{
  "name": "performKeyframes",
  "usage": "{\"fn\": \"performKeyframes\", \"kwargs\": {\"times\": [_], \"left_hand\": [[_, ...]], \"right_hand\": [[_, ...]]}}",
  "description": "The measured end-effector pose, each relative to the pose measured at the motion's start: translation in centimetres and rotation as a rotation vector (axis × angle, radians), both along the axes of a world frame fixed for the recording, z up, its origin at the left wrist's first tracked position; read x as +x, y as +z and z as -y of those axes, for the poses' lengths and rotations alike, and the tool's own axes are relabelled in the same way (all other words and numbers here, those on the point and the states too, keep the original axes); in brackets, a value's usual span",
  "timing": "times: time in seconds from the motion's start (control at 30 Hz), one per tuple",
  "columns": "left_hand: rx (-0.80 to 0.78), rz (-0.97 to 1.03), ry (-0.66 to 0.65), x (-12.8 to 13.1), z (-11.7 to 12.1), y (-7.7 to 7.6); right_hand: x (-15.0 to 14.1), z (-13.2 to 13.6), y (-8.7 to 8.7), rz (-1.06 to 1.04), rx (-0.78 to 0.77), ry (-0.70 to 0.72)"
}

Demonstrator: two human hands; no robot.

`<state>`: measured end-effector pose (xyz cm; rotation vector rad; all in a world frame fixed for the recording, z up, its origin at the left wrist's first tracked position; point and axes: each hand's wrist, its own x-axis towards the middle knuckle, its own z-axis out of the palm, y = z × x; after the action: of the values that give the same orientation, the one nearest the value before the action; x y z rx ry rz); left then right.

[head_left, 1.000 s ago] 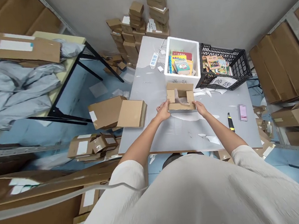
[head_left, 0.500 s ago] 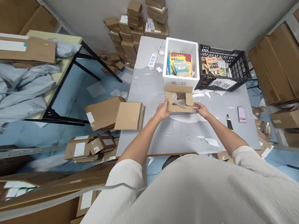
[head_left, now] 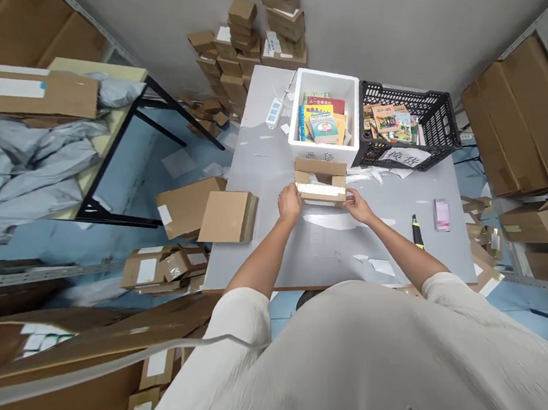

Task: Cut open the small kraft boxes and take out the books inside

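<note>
A small open cardboard box (head_left: 322,190) lies on the grey table, just in front of the white foam box. Its back flap stands up, and a white strip runs along its front. My left hand (head_left: 289,203) is closed on the box's left end. At the front right corner, my right hand (head_left: 358,206) holds it with bent fingers. The box's inside is only partly visible. The white foam box (head_left: 327,154) contains several books (head_left: 325,128). To its right, a black plastic crate (head_left: 434,119) holds more books (head_left: 387,124).
A box cutter (head_left: 417,232) and a pink blurred item (head_left: 441,215) lie on the right of the table (head_left: 269,160). Stacked cardboard (head_left: 229,216) sits at the left edge. Paper scraps (head_left: 382,267) and a power strip (head_left: 274,112) are also there. Cartons (head_left: 183,208) crowd the floor.
The cardboard box has tipped so that its white-striped front now shows, and less of its inside is visible. Both hands remain at its ends. The view has shifted slightly.
</note>
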<state>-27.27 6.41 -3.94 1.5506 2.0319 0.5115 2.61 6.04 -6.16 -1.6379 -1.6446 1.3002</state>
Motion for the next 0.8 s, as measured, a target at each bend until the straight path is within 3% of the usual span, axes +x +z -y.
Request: {"fn": "performKeyframes", "kwargs": {"times": [0.13,0.33,0.6,0.8], "left_hand": [[0.018,-0.014,-0.078,0.9,1.4,0.1],[0.108,-0.01,-0.018,0.7,4.8,1.2],[0.347,0.004,0.072,-3.3,7.4,5.5],[0.354,0.009,0.146,-8.2,9.9,8.8]], "right_hand": [[-0.9,0.3,0.4,0.056,0.086,0.004],[-2.1,0.5,2.2,0.117,0.255,-0.005],[-6.8,1.1,5.7,0.036,0.441,0.013],[-12.6,1.6,8.5,0.026,0.425,0.098]]}}
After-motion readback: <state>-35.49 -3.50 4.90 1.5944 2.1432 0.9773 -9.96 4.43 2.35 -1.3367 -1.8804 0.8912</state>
